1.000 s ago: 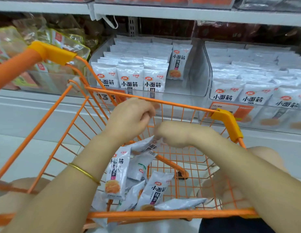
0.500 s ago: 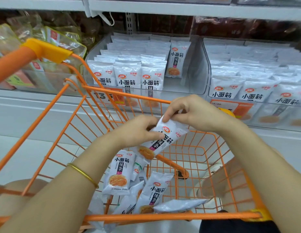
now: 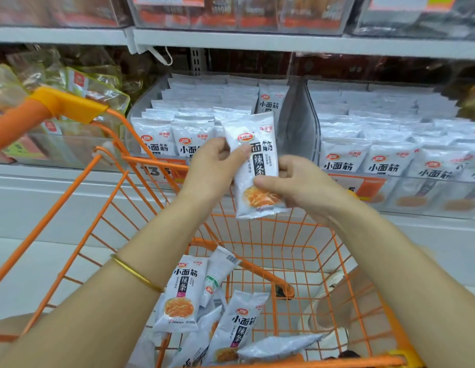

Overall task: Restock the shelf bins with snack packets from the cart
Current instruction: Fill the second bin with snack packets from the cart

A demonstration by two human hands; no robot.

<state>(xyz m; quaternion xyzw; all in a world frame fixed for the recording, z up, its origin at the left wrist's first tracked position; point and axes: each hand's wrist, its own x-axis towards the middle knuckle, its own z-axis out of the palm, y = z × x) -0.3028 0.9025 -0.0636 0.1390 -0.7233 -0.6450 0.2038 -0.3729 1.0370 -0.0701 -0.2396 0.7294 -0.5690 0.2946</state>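
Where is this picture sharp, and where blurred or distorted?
Head view: the held packet is sharp, its print readable; the goods on the top shelf are blurred; the white shelf edge bows slightly from the wide lens; soft glare lies on the clear bin wall.

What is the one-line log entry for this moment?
left hand, right hand: hold packet above cart | cart: more packets inside | shelf bin: not reached

Two hands, the left hand and the right hand, share one snack packet. One orange cart holds at least five loose packets, some overlapping. Two clear shelf bins, a left bin and a right bin, hold rows of packets too many to count. One gold bangle circles the left wrist.
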